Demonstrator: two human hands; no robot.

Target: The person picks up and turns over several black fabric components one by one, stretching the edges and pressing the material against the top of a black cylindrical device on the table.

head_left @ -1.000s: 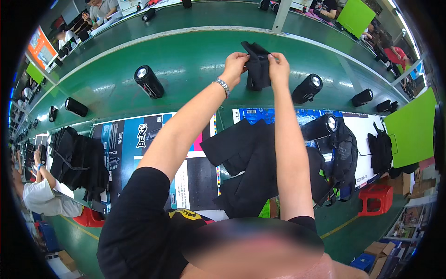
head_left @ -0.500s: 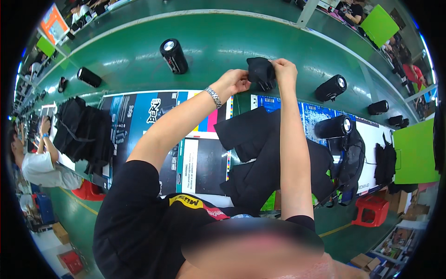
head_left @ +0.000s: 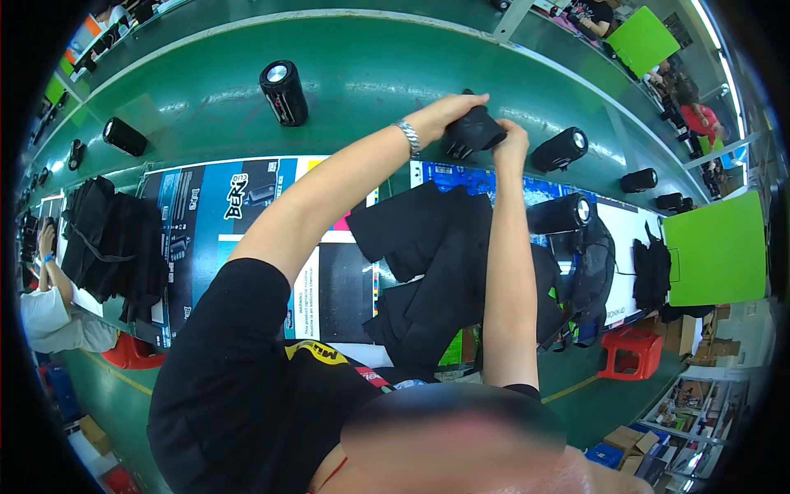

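Note:
Both my arms reach out over a green conveyor belt (head_left: 362, 74). My left hand (head_left: 445, 114) lies over the top of a small black fabric pouch (head_left: 472, 132) and grips it. My right hand (head_left: 512, 138) holds the same pouch from the right side. The pouch is bunched up between the two hands, above the belt's near edge. A silver bracelet (head_left: 406, 136) sits on my left wrist. Under my arms lies a pile of black fabric pouches (head_left: 436, 263) on printed cardboard sheets (head_left: 239, 206).
Several black cylindrical speakers stand or lie on the belt, one upright (head_left: 283, 90), one on its side (head_left: 560, 148) just right of my hands, another (head_left: 559, 214) on the table. More black bags (head_left: 111, 243) lie at the left. A seated person (head_left: 45, 309) is at the far left. A red stool (head_left: 629, 354) stands at the lower right.
The pouch, earlier held open and flat between my hands, is now bunched and closed in them. The view has shifted so the belt and speakers sit lower and to the right.

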